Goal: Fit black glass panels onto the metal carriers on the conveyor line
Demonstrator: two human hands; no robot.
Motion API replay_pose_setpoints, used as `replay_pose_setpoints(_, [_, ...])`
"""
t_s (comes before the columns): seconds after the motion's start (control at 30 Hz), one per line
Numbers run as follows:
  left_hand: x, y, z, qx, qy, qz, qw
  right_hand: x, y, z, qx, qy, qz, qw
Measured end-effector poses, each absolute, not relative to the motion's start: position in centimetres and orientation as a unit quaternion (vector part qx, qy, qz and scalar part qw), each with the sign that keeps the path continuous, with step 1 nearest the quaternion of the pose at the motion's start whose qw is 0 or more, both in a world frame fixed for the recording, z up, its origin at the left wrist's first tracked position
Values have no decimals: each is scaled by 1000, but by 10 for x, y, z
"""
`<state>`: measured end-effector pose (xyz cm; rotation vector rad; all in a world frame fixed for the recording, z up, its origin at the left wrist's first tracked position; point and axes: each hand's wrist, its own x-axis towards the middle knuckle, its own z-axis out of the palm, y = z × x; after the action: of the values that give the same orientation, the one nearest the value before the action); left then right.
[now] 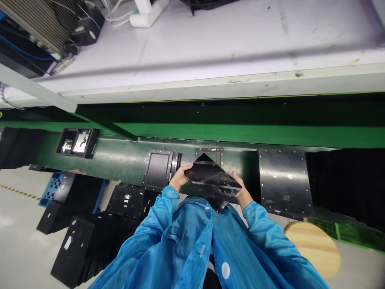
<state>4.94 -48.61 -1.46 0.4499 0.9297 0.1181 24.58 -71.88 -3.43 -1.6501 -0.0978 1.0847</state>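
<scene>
A glossy black rectangular panel [212, 180] is held between both hands, tilted so that one corner points away from me. My left hand [179, 177] grips its left corner, thumb on the near face. My right hand [240, 188] grips the right corner, with the thumb raised along the edge; the other fingers are hidden behind the panel. Just beyond it, a dark frame with small light dots on its border [219, 155] lies on the green bench and is partly covered. Left of my left hand are black framed plates [158, 168] lying close together.
A tall pile topped by a black studded plate [284, 180] stands right of my hands. A white shelf [210, 86] crosses in front, above the green bench [120, 154]. A round wooden stool [314, 249] is at lower right. Black stacks [80, 241] stand on the floor at left.
</scene>
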Motion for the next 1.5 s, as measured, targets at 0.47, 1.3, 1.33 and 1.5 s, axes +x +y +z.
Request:
replay_pose_setpoints(0.47, [65, -545, -78, 272, 434, 42, 858, 235, -696, -87, -515, 10, 610, 603])
replay_pose_setpoints(1.3, [49, -533, -96, 686, 557, -180, 433, 219, -678, -100, -939, -161, 276, 130])
replay_pose_setpoints(1.33, [51, -530, -93, 704, 544, -197, 412, 218, -679, -100, -939, -171, 268, 129])
replay_pose_setpoints(1.5, [56, -521, -85, 773, 487, -231, 334, 217, -695, -109, -931, -185, 265, 171])
